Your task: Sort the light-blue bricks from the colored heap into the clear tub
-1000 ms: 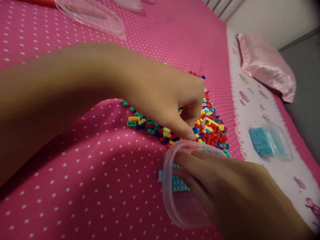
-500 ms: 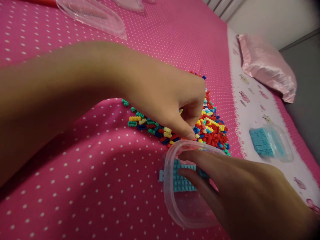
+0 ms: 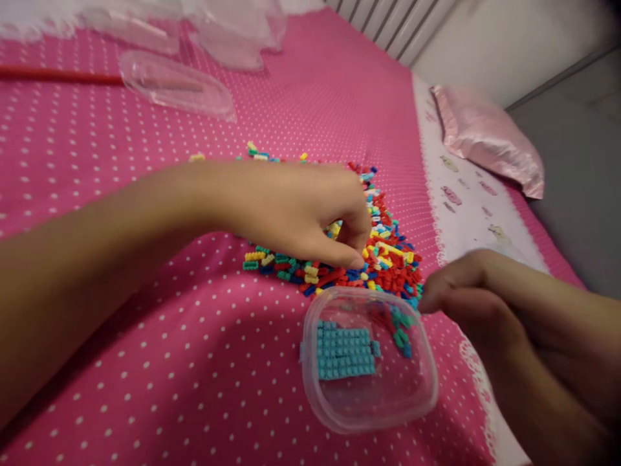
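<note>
My left hand (image 3: 310, 213) reaches over a pile of small colourful building bricks (image 3: 395, 275). Its thumb and index finger are bent together at the bricks; whatever lies between the fingertips is hidden. At the pile's right edge is my right hand (image 3: 466, 291), fingers closed, with a turquoise brick right by the tips; I cannot tell if it is gripped. Just in front of the pile sits a clear plastic container (image 3: 369, 424). Turquoise bricks (image 3: 345, 349) lie in it in tight rows, studs up. Green and red bricks show through its far right side.
A pink polka-dot sheet (image 3: 194, 388) covers the surface. Farther off lie a clear plastic piece (image 3: 179, 87), a red stick (image 3: 63, 76) and more clear plastic (image 3: 233, 32). A pink satin pillow (image 3: 485, 139) rests at the right, near white bars (image 3: 388, 22).
My right hand has come out of the container and moved right to the pile's edge, its fingers now closed. My left hand stays over the pile. The view has shifted.
</note>
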Tool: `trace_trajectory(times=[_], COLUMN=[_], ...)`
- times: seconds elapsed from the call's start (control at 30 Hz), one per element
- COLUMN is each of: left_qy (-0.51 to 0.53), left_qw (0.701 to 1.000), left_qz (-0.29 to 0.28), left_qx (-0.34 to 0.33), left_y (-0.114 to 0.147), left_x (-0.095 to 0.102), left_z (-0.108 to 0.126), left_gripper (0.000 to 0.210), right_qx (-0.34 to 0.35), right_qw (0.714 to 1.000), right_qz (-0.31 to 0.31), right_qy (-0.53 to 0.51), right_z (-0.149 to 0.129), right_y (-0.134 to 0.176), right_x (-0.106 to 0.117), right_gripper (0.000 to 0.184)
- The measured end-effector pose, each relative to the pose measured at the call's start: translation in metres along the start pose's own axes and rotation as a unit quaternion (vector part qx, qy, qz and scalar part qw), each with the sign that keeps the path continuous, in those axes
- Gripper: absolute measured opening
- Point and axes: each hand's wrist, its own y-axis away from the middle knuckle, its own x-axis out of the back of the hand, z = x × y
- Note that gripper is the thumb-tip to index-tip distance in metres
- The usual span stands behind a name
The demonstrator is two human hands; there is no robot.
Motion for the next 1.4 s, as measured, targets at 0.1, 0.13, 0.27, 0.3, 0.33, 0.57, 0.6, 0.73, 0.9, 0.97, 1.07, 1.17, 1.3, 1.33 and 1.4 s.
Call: trace_trajectory(times=[0.1,0.13,0.27,0.3,0.33,0.57,0.6,0.73,0.9,0.97,1.07,1.17,1.3,1.33,1.4], left_qy=[-0.010,-0.014,-0.017,-0.013,-0.009,-0.026,-0.030,-0.038,-0.036,-0.031,-0.013,0.003,0.030,0.028,0.023], left_qw=[0.999,0.998,0.993,0.991,0.990,0.983,0.983,0.982,0.981,0.983,0.987,0.991,0.994,0.994,0.994], left_qz=[0.045,0.058,0.113,0.125,0.136,0.164,0.165,0.169,0.174,0.169,0.149,0.123,0.100,0.102,0.107], left_qx=[-0.014,-0.018,-0.033,-0.036,-0.038,-0.074,-0.076,-0.074,-0.072,-0.068,-0.050,-0.043,-0.042,-0.035,-0.020], left_y=[0.000,-0.001,-0.002,-0.002,-0.003,-0.009,-0.009,-0.009,-0.007,-0.007,-0.010,-0.011,-0.006,-0.004,-0.002], left_x=[0.003,0.004,0.006,0.006,0.005,-0.001,-0.001,-0.001,0.001,0.000,-0.002,-0.002,0.007,0.010,0.014], left_z=[0.001,0.002,0.002,0.002,0.002,0.000,0.000,0.001,0.001,0.002,0.006,0.008,0.007,0.006,0.006], left_gripper=[0.018,0.018,0.018,0.016,0.015,0.015,0.013,0.009,0.009,0.006,0.005,0.005,0.014,0.018,0.024], right_qx=[-0.018,-0.023,-0.026,-0.023,-0.019,-0.019,-0.018,-0.011,0.005,0.022,0.046,0.057,0.087,0.096,0.117], right_qw=[0.990,0.984,0.969,0.964,0.959,0.935,0.933,0.930,0.984,0.994,0.994,0.995,0.994,0.993,0.989], right_qz=[-0.051,-0.072,-0.073,-0.066,-0.059,-0.062,-0.065,-0.062,0.024,0.062,0.096,0.076,0.033,0.024,-0.008], right_qy=[-0.130,-0.163,-0.234,-0.255,-0.277,-0.348,-0.353,-0.363,-0.174,-0.083,-0.018,0.015,0.061,0.072,0.087], right_z=[0.001,0.003,0.011,0.012,0.014,0.020,0.020,0.019,0.016,0.011,0.004,0.004,0.007,0.005,0.000], right_y=[-0.013,-0.017,-0.025,-0.025,-0.026,-0.032,-0.032,-0.033,-0.029,-0.025,-0.019,-0.013,-0.001,0.001,0.006], right_x=[-0.005,-0.008,-0.019,-0.021,-0.021,-0.022,-0.023,-0.025,-0.017,-0.013,-0.009,-0.006,-0.004,-0.004,-0.008], right_gripper=[0.029,0.022,0.022,0.022,0.022,0.022,0.022,0.019,0.009,0.010,0.013,0.009,0.003,0.006,0.014])
